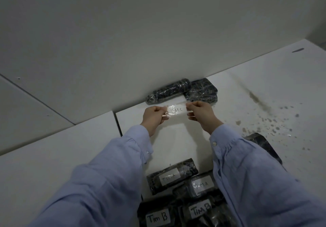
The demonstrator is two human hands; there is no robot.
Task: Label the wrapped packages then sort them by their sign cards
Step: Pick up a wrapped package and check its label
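On the white table [264, 94], four labelled packages [172, 176] lie nearest the person, while two unlabelled packages [169, 90] sit against the wall. Just before that far pair, the left hand [153, 117] and the right hand [201, 113] each pinch one end of a taped "Tim C" label [176, 111] held in the air, stretched between them.

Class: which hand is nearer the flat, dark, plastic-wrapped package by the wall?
Right. The right hand sits just before the flat dark plastic-wrapped package; the left hand is off to its left.
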